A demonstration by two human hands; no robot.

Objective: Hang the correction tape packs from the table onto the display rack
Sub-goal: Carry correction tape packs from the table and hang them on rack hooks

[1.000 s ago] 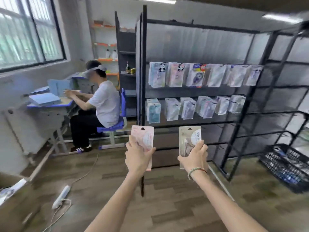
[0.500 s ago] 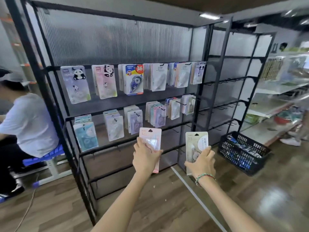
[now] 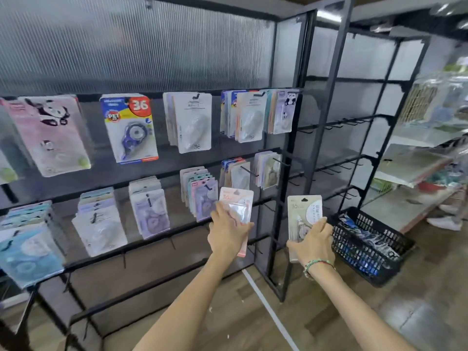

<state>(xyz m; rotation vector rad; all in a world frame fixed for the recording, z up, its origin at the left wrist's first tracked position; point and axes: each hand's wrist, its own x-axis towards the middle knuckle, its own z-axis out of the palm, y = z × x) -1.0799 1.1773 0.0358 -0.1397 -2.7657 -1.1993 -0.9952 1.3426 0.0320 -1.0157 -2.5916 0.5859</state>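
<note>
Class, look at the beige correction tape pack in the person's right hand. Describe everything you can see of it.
The beige correction tape pack is a tall card with rounded corners and a dark hang hole at the top. "36" is printed near its upper left, and a white circle with dark characters sits on its right. A clear blister holding a pale dispenser sits lower down. The right hand grips its lower part, holding it upright in front of the black display rack, not yet hung.

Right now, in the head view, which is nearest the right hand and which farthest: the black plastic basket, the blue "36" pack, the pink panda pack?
1. Black plastic basket, just right of the right hand.
2. Blue "36" pack, upper left.
3. Pink panda pack, far left.
</note>
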